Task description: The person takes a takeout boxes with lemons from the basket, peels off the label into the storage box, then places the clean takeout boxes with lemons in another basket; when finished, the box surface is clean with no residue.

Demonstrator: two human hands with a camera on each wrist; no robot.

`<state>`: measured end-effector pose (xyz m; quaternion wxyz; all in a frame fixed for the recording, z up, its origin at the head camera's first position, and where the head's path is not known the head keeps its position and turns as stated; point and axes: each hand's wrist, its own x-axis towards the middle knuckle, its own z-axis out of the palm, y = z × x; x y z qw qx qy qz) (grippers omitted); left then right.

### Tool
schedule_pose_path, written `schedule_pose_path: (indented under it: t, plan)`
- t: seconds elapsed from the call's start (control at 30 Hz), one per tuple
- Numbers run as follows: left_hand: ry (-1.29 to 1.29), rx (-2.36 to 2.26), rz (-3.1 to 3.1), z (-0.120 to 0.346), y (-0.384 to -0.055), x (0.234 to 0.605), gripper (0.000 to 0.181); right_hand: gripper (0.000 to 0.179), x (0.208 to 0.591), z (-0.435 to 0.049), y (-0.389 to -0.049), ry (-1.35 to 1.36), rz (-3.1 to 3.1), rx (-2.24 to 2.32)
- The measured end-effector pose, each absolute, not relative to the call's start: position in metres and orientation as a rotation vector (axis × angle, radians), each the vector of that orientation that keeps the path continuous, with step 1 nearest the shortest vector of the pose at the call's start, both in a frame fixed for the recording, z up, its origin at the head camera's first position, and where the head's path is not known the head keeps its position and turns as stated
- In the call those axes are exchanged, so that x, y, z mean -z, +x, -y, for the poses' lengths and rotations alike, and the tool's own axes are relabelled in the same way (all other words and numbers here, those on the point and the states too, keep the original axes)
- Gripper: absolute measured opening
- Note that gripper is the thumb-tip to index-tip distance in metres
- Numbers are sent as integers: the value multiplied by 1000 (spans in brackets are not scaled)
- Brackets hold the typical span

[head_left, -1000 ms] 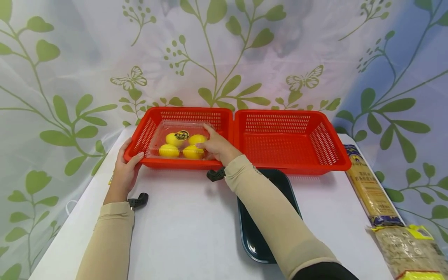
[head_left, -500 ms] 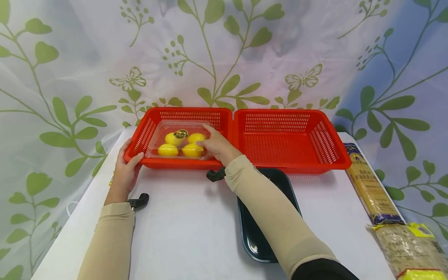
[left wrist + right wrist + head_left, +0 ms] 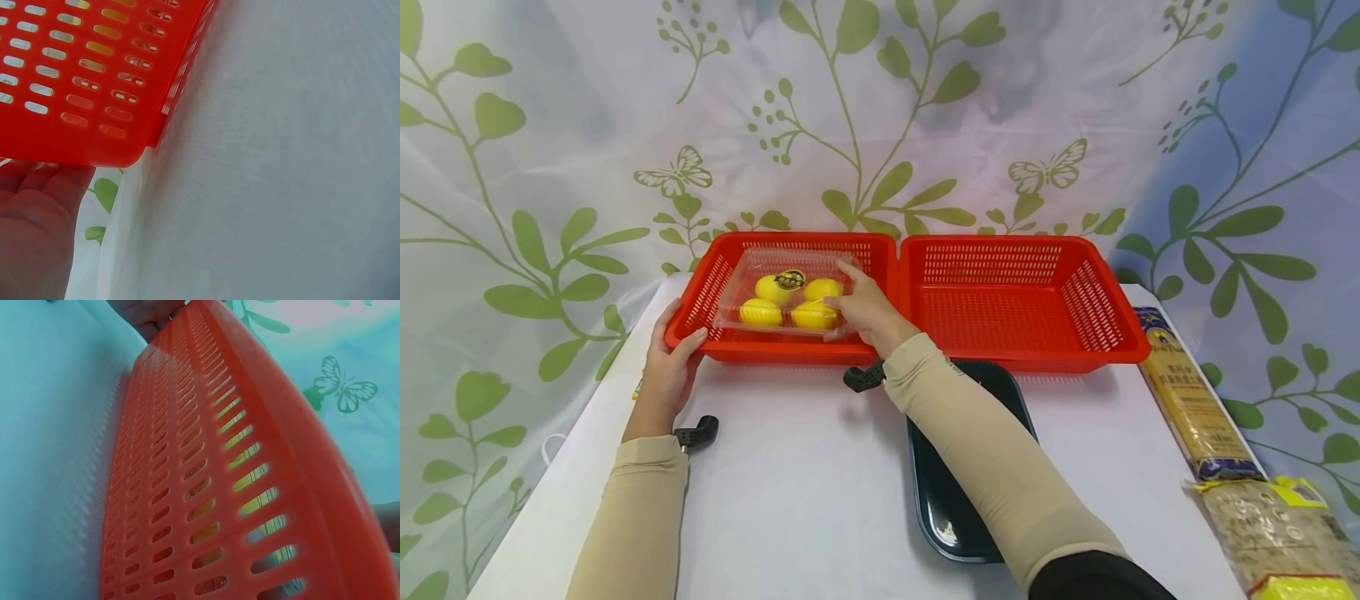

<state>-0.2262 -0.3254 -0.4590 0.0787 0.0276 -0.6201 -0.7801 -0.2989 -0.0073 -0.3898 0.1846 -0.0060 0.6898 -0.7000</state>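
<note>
A clear plastic box point(image 3: 747, 287) with several yellow fruits point(image 3: 815, 315) that look like lemons is in the left red basket point(image 3: 790, 354), slightly tilted. My right hand point(image 3: 874, 312) grips its right side, thumb over the lid and fingers at the far edge. At the basket's left end, my left hand point(image 3: 668, 371) holds the rim, thumb on the front corner. In the left wrist view that hand's palm point(image 3: 34, 231) shows below the slotted red wall point(image 3: 69, 140). The right wrist view has the basket's front wall point(image 3: 187, 456) blocking most of the box.
A second red basket point(image 3: 992, 312) stands directly to the right. A dark tray point(image 3: 947, 525) lies partly under my right forearm. A long yellow packet point(image 3: 1198, 392) and a see-through bag point(image 3: 1270, 533) lie along the table's right edge. A patterned curtain point(image 3: 865, 108) hangs behind.
The box's near edge has risen a little and the box has shifted slightly backward with my right hand. My left hand has stayed on the basket rim.
</note>
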Motion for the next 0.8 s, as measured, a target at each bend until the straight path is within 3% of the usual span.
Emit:
schedule_pose_path:
  t: [0.8]
  plan:
    - [85,2358,1810,326,-229,462,77,80,370,-4,-289,-38,-1890,2001]
